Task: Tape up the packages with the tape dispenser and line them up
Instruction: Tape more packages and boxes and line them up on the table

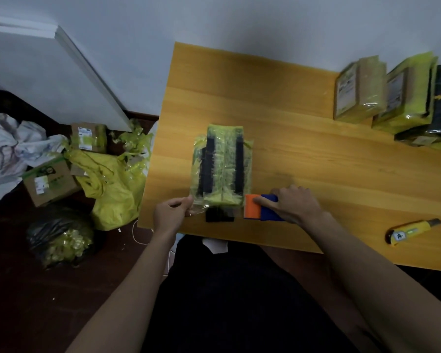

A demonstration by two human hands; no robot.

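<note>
A black package [222, 164] wrapped in yellow-green tape lies on the wooden table [303, 154], near its front left part. My left hand [172, 212] pinches a loose clear tape end at the package's near left corner. My right hand [294, 205] grips the blue and orange tape dispenser [261, 210], which sits at the package's near right corner. A row of taped packages [392, 98] stands at the table's far right.
A yellow utility knife [411, 230] lies near the front right edge. On the floor to the left are cardboard boxes [49, 182], yellow bags and tape scraps [112, 179], and a black bag [61, 235]. A white board [87, 72] leans against the wall.
</note>
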